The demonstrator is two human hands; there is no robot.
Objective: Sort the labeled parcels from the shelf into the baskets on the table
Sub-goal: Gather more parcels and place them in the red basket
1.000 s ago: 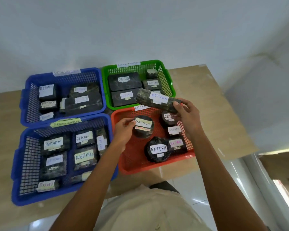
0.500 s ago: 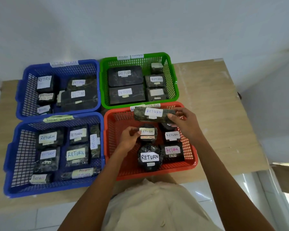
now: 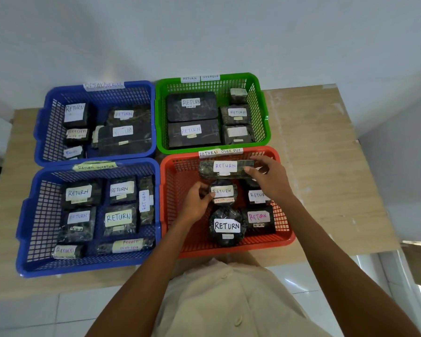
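Note:
A long dark parcel [image 3: 225,169] with a white RETURN label lies level at the far end of the red basket [image 3: 178,215]. My right hand [image 3: 269,177] grips its right end. My left hand [image 3: 196,203] holds the left side of a round dark RETURN parcel [image 3: 223,192] in the middle of the same basket. In front of it sits a bigger round RETURN parcel [image 3: 226,227]. Two small labelled parcels [image 3: 258,220] lie to the right, one partly hidden under my right hand.
A green basket [image 3: 263,113] stands behind the red one. Two blue baskets [image 3: 41,132] [image 3: 27,239] fill the left side. All hold several dark labelled parcels. Bare wooden table [image 3: 314,154] shows to the right. A white wall rises behind the baskets.
My right hand has brought the long parcel down from above the green basket's front edge into the far end of the red basket. My left hand stays on the round parcel.

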